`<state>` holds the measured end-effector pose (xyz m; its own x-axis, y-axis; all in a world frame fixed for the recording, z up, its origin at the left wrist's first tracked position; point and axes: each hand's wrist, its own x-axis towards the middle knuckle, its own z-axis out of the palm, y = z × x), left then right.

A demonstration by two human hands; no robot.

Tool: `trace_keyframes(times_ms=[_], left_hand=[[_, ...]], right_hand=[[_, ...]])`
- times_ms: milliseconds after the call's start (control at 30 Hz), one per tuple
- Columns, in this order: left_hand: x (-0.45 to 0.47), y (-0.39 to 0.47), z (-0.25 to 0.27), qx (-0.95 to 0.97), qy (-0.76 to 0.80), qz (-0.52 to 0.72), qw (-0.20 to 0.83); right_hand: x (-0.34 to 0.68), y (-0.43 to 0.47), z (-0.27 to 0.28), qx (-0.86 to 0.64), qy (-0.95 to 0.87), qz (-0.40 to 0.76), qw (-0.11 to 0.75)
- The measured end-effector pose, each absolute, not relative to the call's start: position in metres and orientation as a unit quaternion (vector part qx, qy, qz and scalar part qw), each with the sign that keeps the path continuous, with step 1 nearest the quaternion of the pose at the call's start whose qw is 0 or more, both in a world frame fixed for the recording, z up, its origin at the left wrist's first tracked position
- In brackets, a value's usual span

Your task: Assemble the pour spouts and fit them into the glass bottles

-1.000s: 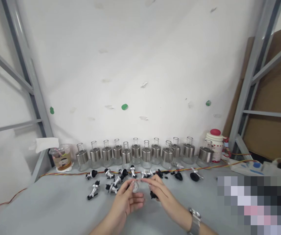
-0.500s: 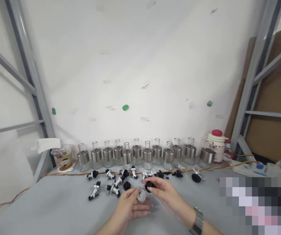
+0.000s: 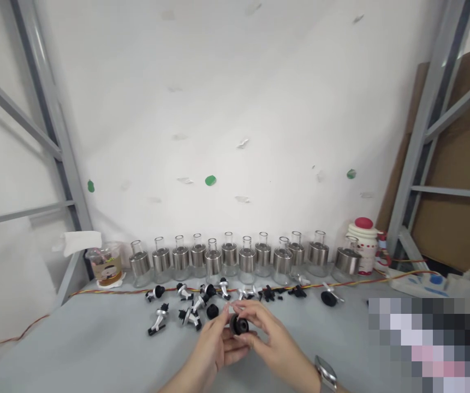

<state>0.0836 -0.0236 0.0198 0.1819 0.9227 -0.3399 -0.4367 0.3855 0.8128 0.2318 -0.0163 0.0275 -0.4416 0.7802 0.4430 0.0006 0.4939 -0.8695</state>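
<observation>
At the front middle of the table, my left hand (image 3: pixel 216 341) and my right hand (image 3: pixel 267 330) meet around a small round black stopper (image 3: pixel 241 326) with a hole in its centre. My right fingers grip this stopper from the right, above and below. The left thumb and fingers close on its left side, where the translucent plastic disc was; that disc is now mostly hidden behind the black part. Another black stopper (image 3: pixel 212 311) lies just beyond my left hand. Silver and black bottle pourers (image 3: pixel 189 316) are scattered to the left and behind.
A row of glass bottles with metal sleeves (image 3: pixel 213 259) stands along the wall. A twisted cable (image 3: pixel 115 291) runs in front of them. At left is a plastic cup (image 3: pixel 107 267); at right, a red-topped flask (image 3: pixel 366 245), a power strip (image 3: pixel 415 281) and a loose pourer (image 3: pixel 328 297).
My right hand has brought the black stopper down and left onto the translucent disc in my left hand, covering it. The hands are now together; the objects on the table look unmoved.
</observation>
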Motion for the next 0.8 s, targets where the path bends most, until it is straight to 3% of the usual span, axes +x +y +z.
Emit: trace_keyframes(times_ms=[200,533,800], left_hand=[[0.086,-0.029,0.022,0.415,0.444,0.465,0.644],[0.081,-0.030,0.013,0.550,0.391,0.502,0.541],[0.080,-0.034,0.014,0.590,0.430,0.464,0.503]], right_hand=[[0.233,-0.018,0.028,-0.309,-0.752,0.384,0.438],[0.236,-0.024,0.028,-0.329,-0.839,0.088,0.424],[0.234,-0.026,0.030,-0.352,-0.841,0.014,0.411]])
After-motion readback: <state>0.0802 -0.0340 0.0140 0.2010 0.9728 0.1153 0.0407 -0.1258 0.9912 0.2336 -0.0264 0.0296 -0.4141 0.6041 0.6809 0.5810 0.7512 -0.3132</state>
